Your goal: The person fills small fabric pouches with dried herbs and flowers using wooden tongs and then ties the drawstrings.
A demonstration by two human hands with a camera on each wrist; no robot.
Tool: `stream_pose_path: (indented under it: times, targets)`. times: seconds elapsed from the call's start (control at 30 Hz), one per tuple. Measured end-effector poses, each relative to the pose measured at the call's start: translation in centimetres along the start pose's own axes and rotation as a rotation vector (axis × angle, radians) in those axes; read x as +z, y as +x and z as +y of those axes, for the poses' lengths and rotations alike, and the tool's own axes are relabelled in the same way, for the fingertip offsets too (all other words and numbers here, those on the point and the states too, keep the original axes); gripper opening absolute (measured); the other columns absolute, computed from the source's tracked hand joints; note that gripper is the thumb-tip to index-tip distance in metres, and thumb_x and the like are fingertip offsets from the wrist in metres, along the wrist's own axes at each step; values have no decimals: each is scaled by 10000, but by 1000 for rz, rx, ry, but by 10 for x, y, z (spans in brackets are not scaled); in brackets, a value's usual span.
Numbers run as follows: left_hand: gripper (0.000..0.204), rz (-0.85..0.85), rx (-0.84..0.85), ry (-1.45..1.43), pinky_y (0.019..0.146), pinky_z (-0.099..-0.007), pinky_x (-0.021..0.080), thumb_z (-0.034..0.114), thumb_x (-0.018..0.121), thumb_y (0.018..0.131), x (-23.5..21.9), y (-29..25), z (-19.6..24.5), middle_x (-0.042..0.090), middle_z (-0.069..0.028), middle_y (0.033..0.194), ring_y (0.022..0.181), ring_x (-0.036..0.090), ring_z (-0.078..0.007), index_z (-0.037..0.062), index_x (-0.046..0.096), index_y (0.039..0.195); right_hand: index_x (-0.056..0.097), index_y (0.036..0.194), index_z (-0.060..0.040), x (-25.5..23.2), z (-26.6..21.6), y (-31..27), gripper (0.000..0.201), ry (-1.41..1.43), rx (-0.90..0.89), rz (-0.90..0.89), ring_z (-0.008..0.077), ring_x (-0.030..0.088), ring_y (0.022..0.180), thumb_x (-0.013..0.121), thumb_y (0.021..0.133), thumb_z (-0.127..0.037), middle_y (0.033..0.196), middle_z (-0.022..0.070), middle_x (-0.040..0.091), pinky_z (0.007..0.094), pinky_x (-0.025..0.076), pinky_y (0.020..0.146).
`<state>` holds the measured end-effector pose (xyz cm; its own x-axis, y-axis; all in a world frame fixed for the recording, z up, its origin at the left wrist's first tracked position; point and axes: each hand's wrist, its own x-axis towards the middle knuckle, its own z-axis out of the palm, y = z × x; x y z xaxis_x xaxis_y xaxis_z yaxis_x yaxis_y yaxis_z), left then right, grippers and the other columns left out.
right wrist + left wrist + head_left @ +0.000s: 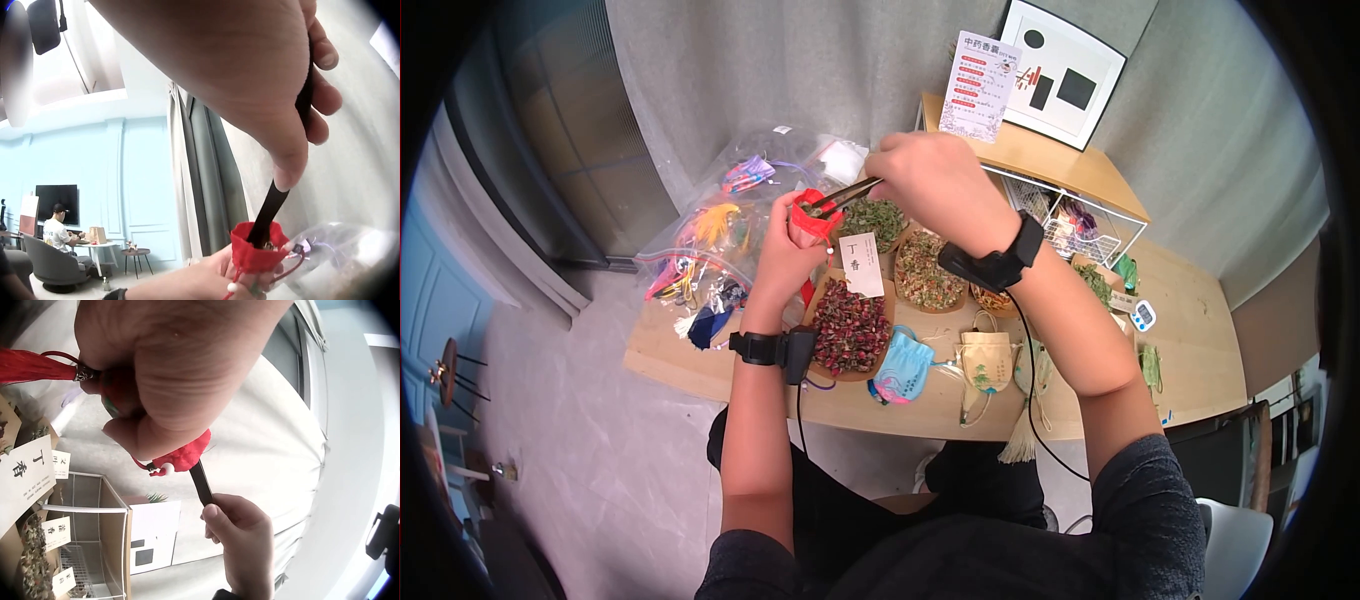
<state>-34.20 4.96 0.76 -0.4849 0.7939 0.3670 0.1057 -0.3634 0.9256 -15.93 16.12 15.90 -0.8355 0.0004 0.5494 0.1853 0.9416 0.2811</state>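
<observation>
A small red drawstring pouch [811,218] is gripped in my left hand [784,258], raised over the table's far left part. Its mouth is open, and dried bits show inside it in the right wrist view. My right hand [938,185] pinches dark tweezers [270,209], their tips down in the pouch's mouth. A red tassel [39,367] and a white bead [167,469] hang from the pouch. Below the hands stands a card with Chinese characters [861,265], by a tray of dried rosebuds [852,330]. The tweezers' tips are hidden inside the pouch.
Trays of green leaves [874,222] and mixed dried herbs [928,270] sit behind the rosebuds. A clear plastic bag of tassels [700,235] lies left. Blue [905,365] and cream pouches [985,360] lie near the front edge. A shelf [1040,165] and a timer [1143,315] stand right.
</observation>
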Motion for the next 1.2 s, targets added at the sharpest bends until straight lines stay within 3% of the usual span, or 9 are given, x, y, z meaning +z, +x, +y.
stream_pose_path:
  times: [0.17,0.33,0.67,0.83,0.93,1.03,1.2]
  targets:
    - [772,12,23,-8,844,-256,506,-160,590,714,-1,-1,2,609,-31,1236,1042,591,-107,85,453,1434,708,783,-83,2,6,5,125,-56,-55,65,285,671,811,792,744,-167,788,71,639,408,534,702]
    - [771,-25,-16,17,922,-273,516,-197,631,714,1,-3,9,624,-53,1263,1114,624,-130,63,441,1415,688,680,-148,22,-9,10,43,-147,-210,155,200,653,801,700,721,-147,766,21,643,340,502,703]
    - [763,-23,37,19,832,-253,528,-186,635,714,-1,0,2,629,-54,1240,1074,625,-110,62,440,1408,692,728,-127,-8,-5,17,29,-190,-152,120,214,630,836,699,754,-137,778,25,619,348,469,761]
    - [766,-36,-20,-8,839,-254,520,-183,632,725,0,0,2,626,-46,1245,1065,611,-105,74,437,1420,696,736,-118,9,-13,14,61,-194,-191,105,225,631,840,734,759,-160,773,34,619,350,470,766]
    - [761,-19,22,33,841,-254,520,-182,625,729,1,-3,8,625,-45,1249,1067,611,-107,74,437,1420,690,736,-105,-6,-3,12,96,-125,-122,129,238,638,836,757,755,-173,759,42,615,360,482,764]
    - [752,-2,15,-1,857,-254,508,-163,613,715,0,-4,10,613,-21,1228,1075,598,-110,73,460,1413,701,717,-121,-18,2,9,45,-139,-90,132,233,669,804,692,751,-149,770,41,657,368,496,734]
    - [770,-5,32,-27,945,-270,496,-170,607,703,4,-3,11,586,-25,1273,1163,582,-131,77,465,1418,695,726,-124,11,-8,6,48,-127,-165,161,225,672,777,714,753,-158,747,45,650,363,504,702]
